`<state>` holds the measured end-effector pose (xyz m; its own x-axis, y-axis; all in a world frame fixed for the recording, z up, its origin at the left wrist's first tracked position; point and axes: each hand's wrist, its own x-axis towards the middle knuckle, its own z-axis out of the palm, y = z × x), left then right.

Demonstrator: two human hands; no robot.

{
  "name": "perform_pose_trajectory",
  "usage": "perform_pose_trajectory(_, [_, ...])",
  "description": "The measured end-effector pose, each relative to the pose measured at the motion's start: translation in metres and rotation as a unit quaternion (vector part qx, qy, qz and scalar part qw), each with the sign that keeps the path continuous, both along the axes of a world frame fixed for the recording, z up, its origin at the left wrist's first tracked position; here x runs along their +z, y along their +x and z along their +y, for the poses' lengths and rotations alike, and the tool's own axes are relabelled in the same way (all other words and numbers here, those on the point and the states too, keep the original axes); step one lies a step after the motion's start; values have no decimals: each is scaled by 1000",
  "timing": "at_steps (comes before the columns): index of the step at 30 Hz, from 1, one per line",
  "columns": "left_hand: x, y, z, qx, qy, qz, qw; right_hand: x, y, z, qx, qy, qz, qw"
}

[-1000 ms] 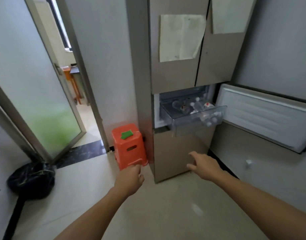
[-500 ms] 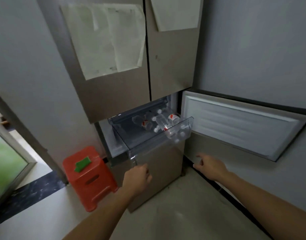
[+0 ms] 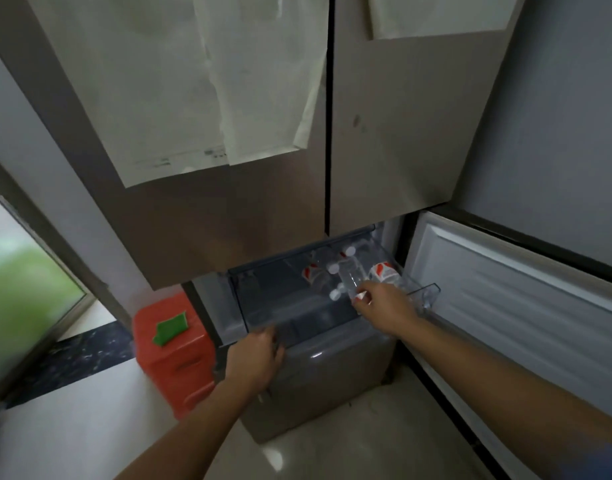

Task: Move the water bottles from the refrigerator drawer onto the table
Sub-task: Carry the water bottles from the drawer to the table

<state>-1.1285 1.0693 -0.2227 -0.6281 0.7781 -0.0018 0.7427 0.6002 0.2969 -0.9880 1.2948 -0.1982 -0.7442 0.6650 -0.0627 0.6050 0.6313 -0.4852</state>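
A clear plastic drawer (image 3: 263, 299) is pulled out of the refrigerator below the two upper doors. Several clear water bottles with red-and-white labels and white caps lie at its right end. My right hand (image 3: 384, 304) reaches into the drawer and its fingers close around one bottle (image 3: 349, 277). Another bottle (image 3: 384, 271) lies just right of it, and one more (image 3: 313, 273) lies behind. My left hand (image 3: 257, 358) rests against the drawer's front lower edge, fingers curled on it. No table is in view.
The refrigerator's lower right door (image 3: 526, 306) stands swung open to the right. An orange plastic stool (image 3: 180, 355) with a green item on top sits on the floor left of the fridge. Papers (image 3: 193, 81) hang on the upper doors. A glass door (image 3: 20, 289) is at far left.
I have come closer to the fridge. My right hand rose from beside the lower door into the drawer and took hold of a bottle. My left hand moved up to the drawer's front.
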Motion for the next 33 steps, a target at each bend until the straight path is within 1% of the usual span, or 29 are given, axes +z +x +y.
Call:
perform_pose_trajectory(2, [-12, -12, 7, 2, -18, -8, 1000, -12, -23, 11, 0, 6, -26, 1000])
perform_pose_trajectory(4, [-22, -17, 18, 6, -36, -10, 999, -24, -38, 27, -19, 9, -70, 997])
perform_pose_trajectory(7, [-34, -20, 32, 12, -47, -18, 999, -34, -54, 64, -63, -2, -122, 991])
perform_pose_trajectory(9, [-41, -19, 38, 12, -51, -29, 998, -36, -64, 83, -69, -26, -145, 987])
perform_pose_trajectory(11, [-45, -19, 42, 15, -52, -47, 997, -43, -76, 92, -57, -65, -166, 982])
perform_pose_trajectory(13, [-46, -20, 46, 24, -53, -57, 997, -55, -88, 94, -32, -81, -192, 977])
perform_pose_trajectory(16, [-46, -20, 48, 44, -61, -66, 995, -78, -109, 98, 8, -77, -234, 969])
perform_pose_trajectory(18, [-46, -16, 48, 68, -58, -65, 994, -83, -116, 98, 28, -53, -271, 961])
perform_pose_trajectory(20, [-46, -12, 48, 94, -50, -63, 992, -85, -118, 100, 22, -34, -257, 966])
perform_pose_trajectory(22, [-45, -6, 49, 120, -40, -67, 990, -87, -115, 102, -22, -86, -209, 974])
perform_pose_trajectory(24, [-44, -1, 50, 142, -28, -70, 987, -94, -114, 108, -67, -137, -171, 973])
perform_pose_trajectory(27, [-41, 7, 50, 178, -6, -70, 982, -85, -112, 108, -72, -207, -136, 966])
perform_pose_trajectory(28, [-39, 9, 50, 190, 2, -63, 980, -83, -112, 107, -78, -257, -109, 957])
perform_pose_trajectory(29, [-37, 11, 51, 199, 12, -52, 979, -81, -113, 105, -94, -334, -77, 935])
perform_pose_trajectory(31, [-29, 18, 52, 217, 37, -41, 975, -79, -114, 105, -137, -492, -25, 859])
perform_pose_trajectory(33, [-20, 24, 58, 232, 73, -42, 969, -80, -114, 105, -165, -592, 15, 789])
